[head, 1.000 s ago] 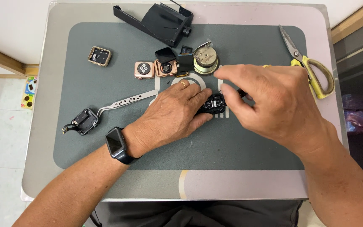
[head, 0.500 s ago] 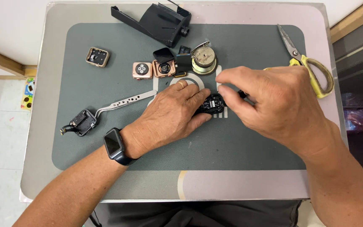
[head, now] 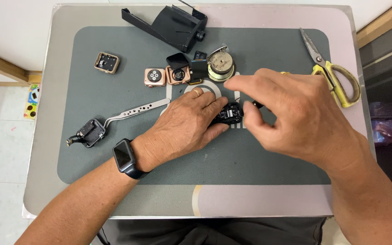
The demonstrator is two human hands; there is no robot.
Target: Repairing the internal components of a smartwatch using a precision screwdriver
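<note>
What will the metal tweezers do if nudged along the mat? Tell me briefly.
The tweezers lie flat on the grey mat, so they would probably slide or pivot, not roll. They look thin and perforated, so likely light and springy. Their tip seems to touch the small black watch part, which may shift.

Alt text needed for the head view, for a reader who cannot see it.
Two bare hands work on a small black watch module on a grey mat: the left hand pins it, the right hand hovers beside it. Tweezers, scissors and watch cases lie around.
</note>
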